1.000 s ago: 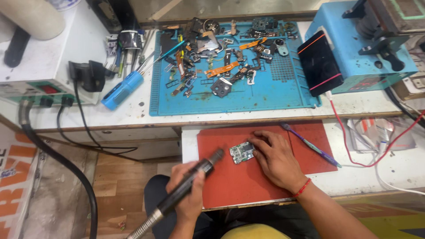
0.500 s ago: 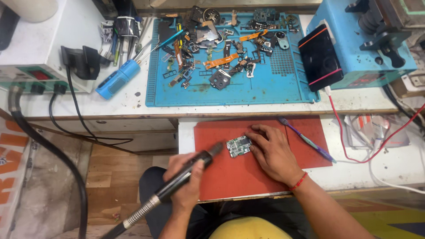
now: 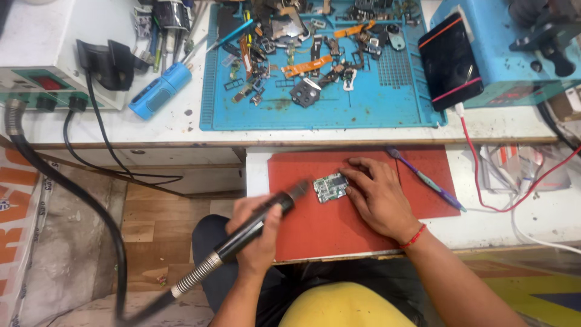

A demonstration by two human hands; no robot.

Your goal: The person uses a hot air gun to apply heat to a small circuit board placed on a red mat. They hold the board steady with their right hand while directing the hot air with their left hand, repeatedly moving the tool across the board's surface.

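Seemingly orange sign [image 3: 15, 206] beside left hand [image 3: 257, 233]

blue work mat [image 3: 363, 109] strewn with phone parts [image 3: 302, 54], dark phone [image 3: 449, 60], purple brush [image 3: 423, 179], white station [image 3: 36, 66]

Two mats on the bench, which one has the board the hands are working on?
The red mat, nearest the person. The small circuit board lies on it under the right hand. The blue mat behind holds only loose parts.

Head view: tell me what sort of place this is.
Most likely a phone or small-electronics repair bench. The left hand holds a hot-air wand beside a small circuit board, and loose phone parts litter the blue work mat.
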